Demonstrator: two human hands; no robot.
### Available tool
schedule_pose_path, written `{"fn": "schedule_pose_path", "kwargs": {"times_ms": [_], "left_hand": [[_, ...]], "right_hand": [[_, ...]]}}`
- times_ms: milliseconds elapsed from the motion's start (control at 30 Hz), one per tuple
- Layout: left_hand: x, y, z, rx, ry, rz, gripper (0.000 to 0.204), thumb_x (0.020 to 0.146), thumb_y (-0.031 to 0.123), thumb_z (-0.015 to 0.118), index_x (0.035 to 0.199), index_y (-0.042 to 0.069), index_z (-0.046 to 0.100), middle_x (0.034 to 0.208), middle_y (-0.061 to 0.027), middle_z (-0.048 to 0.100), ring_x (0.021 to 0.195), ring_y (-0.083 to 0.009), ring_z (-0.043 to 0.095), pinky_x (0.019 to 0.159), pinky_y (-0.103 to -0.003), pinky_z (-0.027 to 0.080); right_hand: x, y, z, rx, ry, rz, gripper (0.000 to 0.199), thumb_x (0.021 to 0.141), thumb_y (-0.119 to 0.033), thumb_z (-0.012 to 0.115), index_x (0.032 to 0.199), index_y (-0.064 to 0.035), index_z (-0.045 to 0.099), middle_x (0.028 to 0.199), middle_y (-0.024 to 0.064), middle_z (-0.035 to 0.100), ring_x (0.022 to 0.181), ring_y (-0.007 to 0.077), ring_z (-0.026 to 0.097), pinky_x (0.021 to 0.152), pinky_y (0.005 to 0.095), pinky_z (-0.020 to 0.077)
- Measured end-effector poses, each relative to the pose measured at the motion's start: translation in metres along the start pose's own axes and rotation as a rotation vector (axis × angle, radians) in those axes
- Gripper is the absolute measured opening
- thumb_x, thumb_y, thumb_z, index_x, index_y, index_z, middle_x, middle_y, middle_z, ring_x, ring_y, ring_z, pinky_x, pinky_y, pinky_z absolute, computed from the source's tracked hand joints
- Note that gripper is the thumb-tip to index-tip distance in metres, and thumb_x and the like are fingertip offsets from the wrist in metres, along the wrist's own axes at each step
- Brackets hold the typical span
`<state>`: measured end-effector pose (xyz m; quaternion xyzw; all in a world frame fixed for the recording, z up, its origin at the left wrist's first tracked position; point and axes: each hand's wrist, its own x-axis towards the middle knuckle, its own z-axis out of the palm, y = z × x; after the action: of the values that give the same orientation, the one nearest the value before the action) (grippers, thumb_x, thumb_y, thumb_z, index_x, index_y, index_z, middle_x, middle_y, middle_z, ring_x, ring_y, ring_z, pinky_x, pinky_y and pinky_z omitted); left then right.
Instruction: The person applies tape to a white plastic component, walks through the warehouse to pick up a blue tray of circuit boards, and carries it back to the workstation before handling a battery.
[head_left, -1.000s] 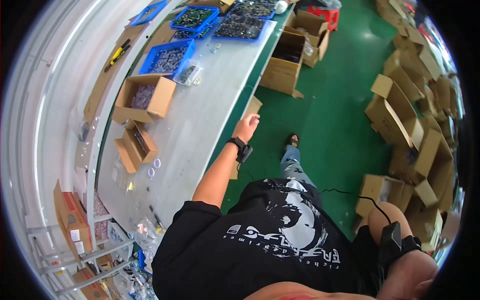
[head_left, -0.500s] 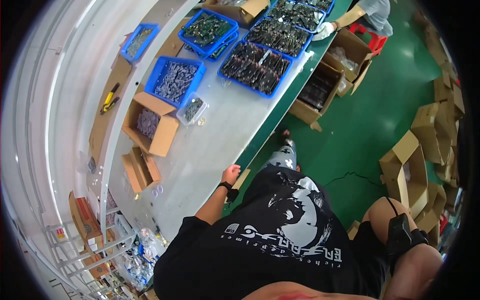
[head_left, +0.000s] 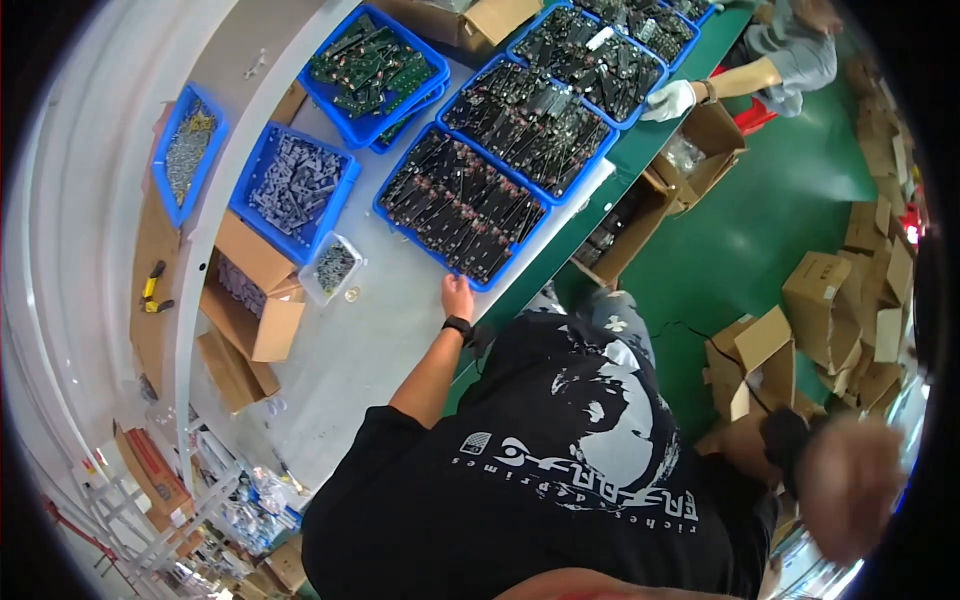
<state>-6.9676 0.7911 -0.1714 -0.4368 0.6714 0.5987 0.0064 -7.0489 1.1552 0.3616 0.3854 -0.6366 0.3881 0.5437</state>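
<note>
My left hand, with a black watch at its wrist, is at the near corner of a blue tray. Its fingers look curled against the rim, partly hidden from view. Rows of dark circuit boards with small reddish parts fill that tray. At the lower right, my right hand is smeared by motion, away from the table, and its fingers cannot be made out. Similar blue trays of dark boards stand in a row beyond the first one.
Green boards in a blue bin, a blue bin of grey parts, a clear tub and an open carton stand on the table. A co-worker's gloved hand rests by the far trays. Cartons line the right.
My view has moved forward along the table, bringing the trays nearer. My left hand has gone from the table edge to the tray's corner. My right hand has swung into view, blurred.
</note>
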Motion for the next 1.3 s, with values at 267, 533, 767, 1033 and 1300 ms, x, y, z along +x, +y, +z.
{"fn": "schedule_pose_path", "kwargs": {"times_ms": [267,533,767,1033,1300], "left_hand": [[0.000,-0.006,0.002,0.328,0.342,0.232,0.026,0.085,0.026,0.055,0.090,0.000,0.054,0.078,-0.0122,0.060,0.069,-0.0241,0.059,0.064,-0.036,0.047],[-0.017,-0.013,-0.015,0.493,0.329,-0.015,0.034,0.084,0.031,0.057,0.098,0.001,0.056,0.088,-0.0162,0.063,0.083,-0.0310,0.060,0.075,-0.040,0.046],[-0.031,0.000,-0.009,0.394,0.275,-0.044,0.030,0.085,0.027,0.057,0.097,-0.001,0.055,0.080,-0.0129,0.062,0.074,-0.0242,0.061,0.066,-0.037,0.050],[-0.067,0.039,0.000,0.172,0.287,-0.185,0.020,0.088,0.020,0.053,0.092,0.000,0.054,0.065,-0.0063,0.054,0.053,-0.0130,0.055,0.045,-0.027,0.049],[-0.073,0.036,0.010,0.168,0.315,-0.278,0.024,0.087,0.019,0.055,0.099,-0.002,0.054,0.072,-0.0085,0.057,0.056,-0.0142,0.057,0.050,-0.028,0.052]], "right_hand": [[-0.309,0.201,0.127,0.303,-0.598,1.872,0.033,0.089,-0.037,0.054,0.086,-0.0047,0.058,0.077,0.0060,0.062,0.063,0.0124,0.058,0.056,0.0245,0.0476],[-0.451,0.220,0.214,0.304,-0.885,1.740,0.031,0.079,-0.031,0.066,0.084,-0.0017,0.056,0.070,0.0060,0.058,0.054,0.0148,0.055,0.053,0.0281,0.0504],[-0.438,0.228,0.220,0.488,-0.686,2.153,0.023,0.078,-0.021,0.068,0.076,-0.0022,0.054,0.065,0.0051,0.054,0.054,0.0149,0.054,0.054,0.0298,0.0507],[-0.438,0.220,0.215,0.942,-0.393,2.292,0.010,0.082,-0.012,0.061,0.082,-0.0022,0.057,0.072,0.0051,0.059,0.059,0.0137,0.056,0.058,0.0298,0.0511],[-0.423,0.223,0.206,1.064,-0.337,2.397,0.006,0.085,-0.004,0.056,0.080,-0.0074,0.055,0.067,-0.0008,0.055,0.059,0.0103,0.054,0.064,0.0321,0.0543]]}}
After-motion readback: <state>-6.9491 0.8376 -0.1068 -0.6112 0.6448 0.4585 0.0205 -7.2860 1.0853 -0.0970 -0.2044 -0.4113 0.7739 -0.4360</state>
